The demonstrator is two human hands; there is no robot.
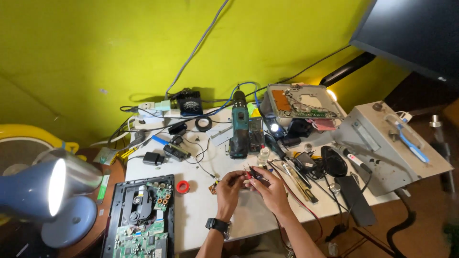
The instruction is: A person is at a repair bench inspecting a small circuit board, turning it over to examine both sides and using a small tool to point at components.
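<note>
White tabletop (205, 205) against a yellow-green wall (119, 43), crowded with a teal cordless drill (239, 125), red tape roll (182, 187) and opened disc player (141, 217). My left hand (230, 184) and right hand (268, 188), fingers curled, pinch a small red-tipped part (249, 176) together above the table's near edge, lamp (36, 187) lit alongside.

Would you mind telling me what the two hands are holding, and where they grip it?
Both the left hand and right hand pinch a small dark part with a red bit between their fingertips; which part of it cannot be told.

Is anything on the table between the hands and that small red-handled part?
Nothing visible: both the left hand and right hand already grip the small red-handled part above the white table.
</note>
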